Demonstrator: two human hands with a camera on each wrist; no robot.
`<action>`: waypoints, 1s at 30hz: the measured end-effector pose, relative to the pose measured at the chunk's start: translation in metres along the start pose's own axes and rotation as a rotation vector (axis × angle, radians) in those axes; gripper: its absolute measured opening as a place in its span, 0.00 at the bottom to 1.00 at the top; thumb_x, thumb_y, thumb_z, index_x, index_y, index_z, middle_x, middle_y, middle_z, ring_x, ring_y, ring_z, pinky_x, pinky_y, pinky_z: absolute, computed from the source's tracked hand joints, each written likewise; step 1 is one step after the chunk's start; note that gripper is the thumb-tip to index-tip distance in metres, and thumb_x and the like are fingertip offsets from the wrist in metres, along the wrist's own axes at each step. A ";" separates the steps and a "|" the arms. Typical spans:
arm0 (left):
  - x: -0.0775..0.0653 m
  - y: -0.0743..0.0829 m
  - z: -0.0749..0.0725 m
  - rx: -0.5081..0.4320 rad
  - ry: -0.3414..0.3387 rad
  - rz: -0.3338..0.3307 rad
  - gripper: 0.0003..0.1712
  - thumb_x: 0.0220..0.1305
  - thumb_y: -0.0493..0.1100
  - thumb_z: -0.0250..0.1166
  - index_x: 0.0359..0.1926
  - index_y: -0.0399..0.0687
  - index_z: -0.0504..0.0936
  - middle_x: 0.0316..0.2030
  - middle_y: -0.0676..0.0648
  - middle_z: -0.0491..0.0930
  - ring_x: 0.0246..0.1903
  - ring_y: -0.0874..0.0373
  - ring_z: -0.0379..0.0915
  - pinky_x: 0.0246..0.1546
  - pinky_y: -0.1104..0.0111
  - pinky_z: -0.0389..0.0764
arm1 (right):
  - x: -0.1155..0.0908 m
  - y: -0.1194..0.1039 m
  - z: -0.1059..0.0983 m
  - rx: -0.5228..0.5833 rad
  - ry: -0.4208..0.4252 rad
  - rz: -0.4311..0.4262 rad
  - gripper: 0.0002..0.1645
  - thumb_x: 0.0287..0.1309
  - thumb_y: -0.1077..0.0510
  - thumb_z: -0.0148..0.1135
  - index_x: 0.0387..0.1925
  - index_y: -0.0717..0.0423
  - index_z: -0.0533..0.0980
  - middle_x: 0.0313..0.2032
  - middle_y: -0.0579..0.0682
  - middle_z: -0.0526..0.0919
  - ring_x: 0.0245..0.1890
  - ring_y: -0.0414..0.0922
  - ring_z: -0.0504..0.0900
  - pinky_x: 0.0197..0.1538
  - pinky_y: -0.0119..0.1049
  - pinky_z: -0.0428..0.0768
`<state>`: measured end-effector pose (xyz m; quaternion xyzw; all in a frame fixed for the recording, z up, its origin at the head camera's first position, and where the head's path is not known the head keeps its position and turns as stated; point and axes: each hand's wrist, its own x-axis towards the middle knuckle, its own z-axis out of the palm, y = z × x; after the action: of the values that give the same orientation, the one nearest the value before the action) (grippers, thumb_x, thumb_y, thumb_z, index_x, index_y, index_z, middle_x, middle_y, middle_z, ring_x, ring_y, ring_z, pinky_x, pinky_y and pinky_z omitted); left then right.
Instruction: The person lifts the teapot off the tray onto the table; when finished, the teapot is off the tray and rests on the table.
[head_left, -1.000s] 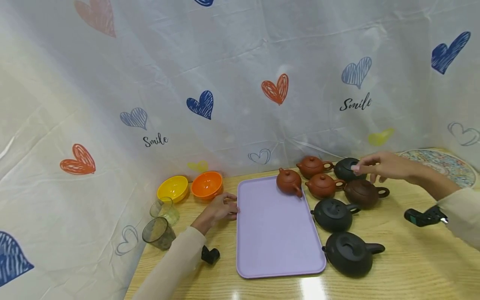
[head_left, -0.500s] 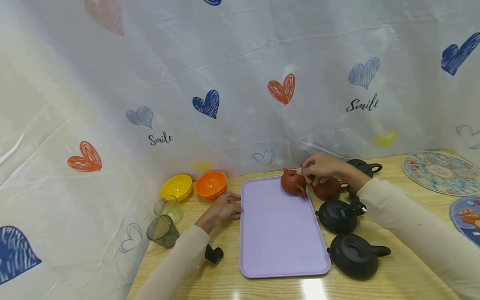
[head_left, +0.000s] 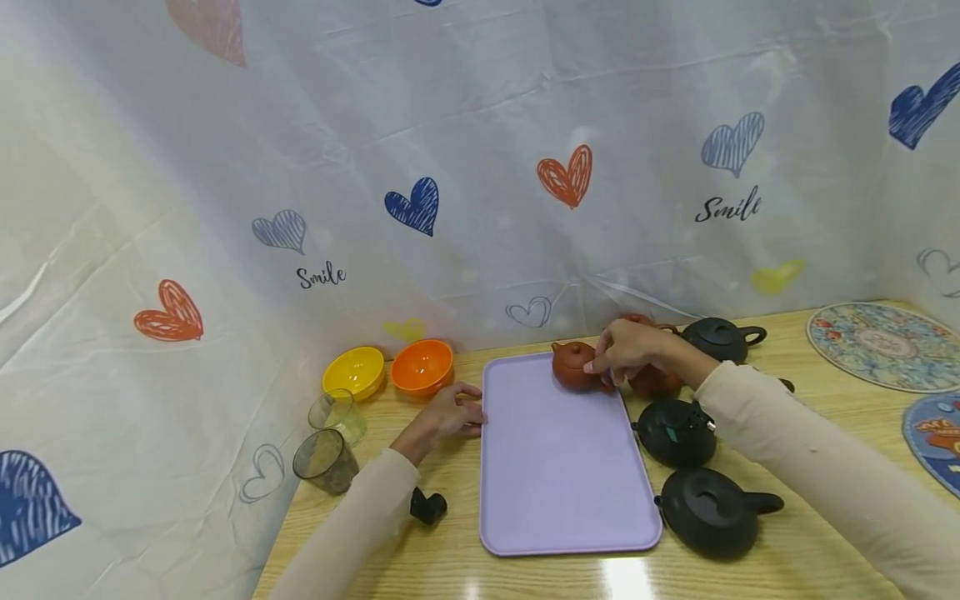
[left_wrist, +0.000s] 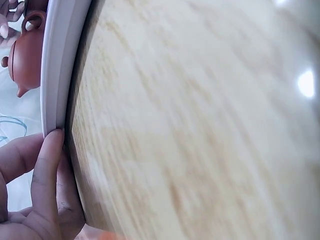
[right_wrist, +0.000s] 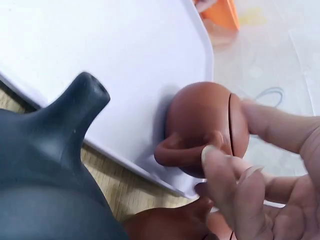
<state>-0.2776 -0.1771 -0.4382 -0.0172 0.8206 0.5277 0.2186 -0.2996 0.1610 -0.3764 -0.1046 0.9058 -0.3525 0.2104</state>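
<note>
A lilac tray (head_left: 555, 475) lies on the table. My left hand (head_left: 444, 414) holds its left rim, with fingers and thumb right at the edge in the left wrist view. At the tray's far right corner sits a small reddish-brown clay teapot (head_left: 572, 367). My right hand (head_left: 633, 348) grips this teapot by its lid and handle; in the right wrist view one finger lies along the lid (right_wrist: 240, 127) and other fingertips are at the looped handle (right_wrist: 172, 156). Another reddish teapot (head_left: 654, 383) stands just right of the tray, partly hidden by my right hand.
Black teapots, one (head_left: 675, 435) beside the tray and another (head_left: 711, 512) nearer me, line its right side; a third (head_left: 718, 337) stands behind. At left are a yellow bowl (head_left: 354, 373), an orange bowl (head_left: 422, 367) and two glasses (head_left: 326, 460). Round mats (head_left: 885, 346) lie far right.
My right hand has come left from the dark teapots to the reddish teapot on the tray. That teapot has shifted slightly left and turned. My left hand stays at the tray's rim.
</note>
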 end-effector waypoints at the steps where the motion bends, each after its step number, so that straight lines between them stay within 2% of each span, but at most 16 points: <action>1: 0.000 0.000 0.000 0.000 0.001 -0.003 0.27 0.63 0.31 0.67 0.62 0.38 0.69 0.48 0.37 0.81 0.37 0.53 0.81 0.44 0.63 0.88 | -0.001 -0.001 0.001 -0.025 -0.004 0.005 0.20 0.58 0.50 0.71 0.37 0.65 0.82 0.21 0.52 0.84 0.18 0.41 0.78 0.24 0.31 0.79; 4: 0.000 0.000 0.000 0.003 0.002 -0.009 0.27 0.63 0.31 0.67 0.62 0.38 0.69 0.48 0.37 0.81 0.37 0.53 0.81 0.44 0.63 0.88 | -0.001 -0.003 0.003 -0.090 -0.006 0.014 0.16 0.59 0.51 0.71 0.29 0.63 0.85 0.14 0.48 0.79 0.14 0.38 0.75 0.22 0.30 0.79; 9: 0.001 0.000 0.001 0.003 -0.002 -0.003 0.27 0.64 0.31 0.66 0.62 0.37 0.69 0.47 0.37 0.81 0.36 0.54 0.81 0.44 0.63 0.88 | 0.001 -0.004 0.009 -0.089 -0.021 0.014 0.14 0.62 0.57 0.67 0.26 0.64 0.84 0.15 0.48 0.81 0.15 0.38 0.78 0.24 0.31 0.81; 13: 0.002 -0.001 0.001 -0.005 -0.005 0.006 0.27 0.64 0.30 0.66 0.62 0.37 0.69 0.48 0.37 0.80 0.36 0.54 0.81 0.44 0.63 0.88 | 0.003 -0.002 0.012 -0.064 -0.051 0.004 0.16 0.66 0.59 0.63 0.26 0.65 0.83 0.16 0.48 0.81 0.16 0.37 0.80 0.24 0.30 0.81; 18: 0.002 -0.001 0.001 -0.010 -0.011 0.012 0.27 0.64 0.30 0.65 0.62 0.36 0.69 0.48 0.36 0.80 0.38 0.54 0.82 0.45 0.62 0.88 | 0.001 -0.002 0.011 0.015 -0.022 -0.014 0.15 0.69 0.60 0.59 0.27 0.67 0.78 0.17 0.49 0.81 0.15 0.37 0.79 0.24 0.28 0.80; 23: 0.003 -0.001 0.000 -0.010 -0.018 0.008 0.27 0.64 0.30 0.65 0.62 0.36 0.68 0.48 0.36 0.80 0.38 0.53 0.82 0.44 0.62 0.88 | -0.005 0.000 0.005 0.106 -0.008 -0.026 0.11 0.69 0.61 0.58 0.32 0.66 0.76 0.24 0.54 0.85 0.19 0.38 0.82 0.28 0.30 0.83; 30: 0.003 -0.002 0.000 0.008 -0.012 -0.001 0.27 0.63 0.31 0.66 0.62 0.37 0.69 0.48 0.37 0.80 0.38 0.53 0.82 0.44 0.63 0.88 | -0.023 0.000 -0.006 0.135 -0.036 -0.078 0.13 0.70 0.57 0.59 0.37 0.66 0.78 0.26 0.52 0.87 0.24 0.42 0.86 0.29 0.30 0.83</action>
<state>-0.2798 -0.1771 -0.4409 -0.0135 0.8213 0.5246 0.2237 -0.2823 0.1720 -0.3652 -0.1317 0.8713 -0.4187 0.2193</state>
